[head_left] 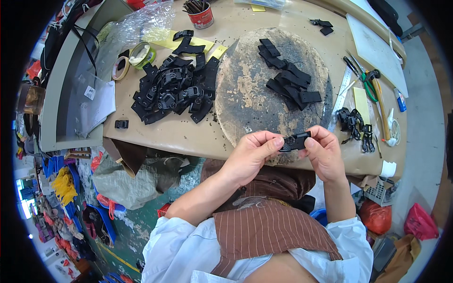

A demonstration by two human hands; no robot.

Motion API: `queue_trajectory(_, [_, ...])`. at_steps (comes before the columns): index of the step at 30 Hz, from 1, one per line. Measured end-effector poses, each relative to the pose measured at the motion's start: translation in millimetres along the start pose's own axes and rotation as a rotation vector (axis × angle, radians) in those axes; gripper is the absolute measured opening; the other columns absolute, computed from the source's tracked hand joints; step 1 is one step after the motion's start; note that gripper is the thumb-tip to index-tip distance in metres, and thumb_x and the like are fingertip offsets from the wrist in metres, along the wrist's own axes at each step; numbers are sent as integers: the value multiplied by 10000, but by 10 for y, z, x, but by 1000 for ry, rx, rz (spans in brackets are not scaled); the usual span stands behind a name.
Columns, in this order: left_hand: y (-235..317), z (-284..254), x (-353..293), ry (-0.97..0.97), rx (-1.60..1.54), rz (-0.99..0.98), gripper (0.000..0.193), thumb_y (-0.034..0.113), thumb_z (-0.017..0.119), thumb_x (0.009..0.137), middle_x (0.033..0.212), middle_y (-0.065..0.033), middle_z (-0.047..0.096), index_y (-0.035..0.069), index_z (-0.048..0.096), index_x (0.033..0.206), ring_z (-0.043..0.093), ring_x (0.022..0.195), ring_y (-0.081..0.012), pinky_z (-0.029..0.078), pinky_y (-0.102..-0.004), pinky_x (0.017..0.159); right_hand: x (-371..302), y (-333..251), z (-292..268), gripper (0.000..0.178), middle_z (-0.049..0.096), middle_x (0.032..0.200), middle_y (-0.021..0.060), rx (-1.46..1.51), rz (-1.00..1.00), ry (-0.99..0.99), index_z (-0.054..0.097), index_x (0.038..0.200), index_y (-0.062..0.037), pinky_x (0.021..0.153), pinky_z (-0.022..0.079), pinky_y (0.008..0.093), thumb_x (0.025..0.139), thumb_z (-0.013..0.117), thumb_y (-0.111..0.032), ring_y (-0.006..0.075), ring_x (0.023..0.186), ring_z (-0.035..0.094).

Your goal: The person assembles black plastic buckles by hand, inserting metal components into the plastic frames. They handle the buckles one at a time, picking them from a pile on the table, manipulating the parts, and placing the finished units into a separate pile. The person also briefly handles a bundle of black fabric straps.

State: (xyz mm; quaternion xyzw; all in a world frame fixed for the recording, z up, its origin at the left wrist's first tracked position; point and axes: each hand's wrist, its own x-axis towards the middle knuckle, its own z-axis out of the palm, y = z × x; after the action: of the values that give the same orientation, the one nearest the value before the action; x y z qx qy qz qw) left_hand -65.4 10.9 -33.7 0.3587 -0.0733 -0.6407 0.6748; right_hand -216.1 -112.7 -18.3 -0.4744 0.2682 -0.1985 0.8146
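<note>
My left hand [252, 155] and my right hand [326, 154] meet over the near edge of a round, worn board [245, 101]. Pinched between them is a black buckle [293, 142] on a short strap: the left thumb and fingers grip its left end, the right ones its right end. Several loose black strap pieces [293, 81] lie on the board's far right part. To the left of the board is a heap of black straps with buckles [172, 87]. One buckle [121, 124] sits alone near the table's left front edge.
A red can of metal tools [202, 20] stands at the back. Tape [120, 69] and a green-rimmed tin [142, 55] lie far left. On the right are a metal ruler [343, 94], a hammer [381, 106], green-handled scissors [369, 88], black buckles [350, 121] and a white board [375, 47].
</note>
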Motion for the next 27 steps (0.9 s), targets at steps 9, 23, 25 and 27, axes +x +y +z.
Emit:
queue_trajectory(9, [-32, 59, -3, 138, 75, 64, 179, 121, 628, 860, 875, -45, 631, 1, 599, 990, 589, 787, -84, 474, -219, 743, 73, 74, 53, 121, 613, 847, 27, 90, -27, 6, 567, 931, -18, 709, 486, 232, 880, 594, -125, 81, 760, 574])
queue_trajectory(23, [83, 74, 11, 76, 173, 173, 112, 87, 617, 862, 866, -37, 626, 14, 582, 939, 584, 788, -74, 476, -215, 738, 61, 119, 65, 121, 612, 837, 41, 315, 57, -29, 559, 953, -20, 664, 491, 243, 882, 586, -114, 100, 733, 577])
queue_trajectory(25, [100, 65, 9, 62, 171, 149, 142, 76, 588, 876, 919, -51, 630, 9, 572, 1001, 598, 829, -96, 484, -236, 762, 63, 128, 46, 135, 605, 856, 39, 333, 39, -41, 555, 970, -22, 658, 493, 244, 873, 597, -106, 100, 740, 576])
queue_trajectory(27, [115, 52, -9, 33, 99, 131, 201, 62, 575, 879, 954, -65, 627, -3, 550, 1068, 605, 875, -118, 490, -257, 807, 63, 86, 80, 161, 594, 892, 35, 264, -13, 15, 551, 1004, -19, 669, 492, 238, 868, 598, -92, 92, 753, 570])
